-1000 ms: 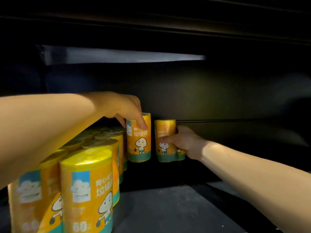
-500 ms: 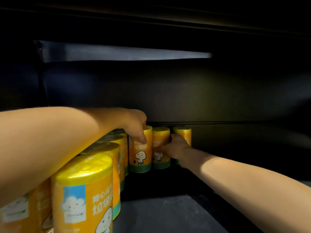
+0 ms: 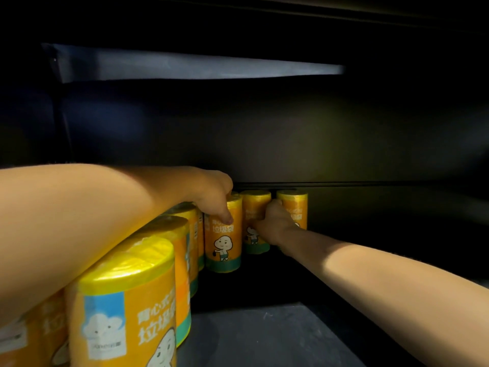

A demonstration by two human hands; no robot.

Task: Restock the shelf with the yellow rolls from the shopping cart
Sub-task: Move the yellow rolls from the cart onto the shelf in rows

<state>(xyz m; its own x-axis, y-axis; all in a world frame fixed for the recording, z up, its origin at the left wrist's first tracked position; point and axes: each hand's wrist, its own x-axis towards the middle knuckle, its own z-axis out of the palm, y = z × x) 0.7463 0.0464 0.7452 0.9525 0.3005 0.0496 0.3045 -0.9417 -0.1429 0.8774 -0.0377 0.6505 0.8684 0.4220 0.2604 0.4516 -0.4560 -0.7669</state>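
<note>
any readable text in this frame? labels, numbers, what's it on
"垃圾袋": on the yellow roll under the left hand, at the back.
"垃圾袋": large white characters on the nearest roll, front left; partly cut off by its curve.
Line above it on that roll: blurred, not readable.
Blue patch with cloud logo on that roll: small print unreadable.
Rolls by the right hand: print hidden or too blurred.
No numbers readable.

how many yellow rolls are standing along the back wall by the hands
3 yellow cylindrical rolls: one under the left hand at, a middle one, one behind the right hand. More may be hidden.
</note>
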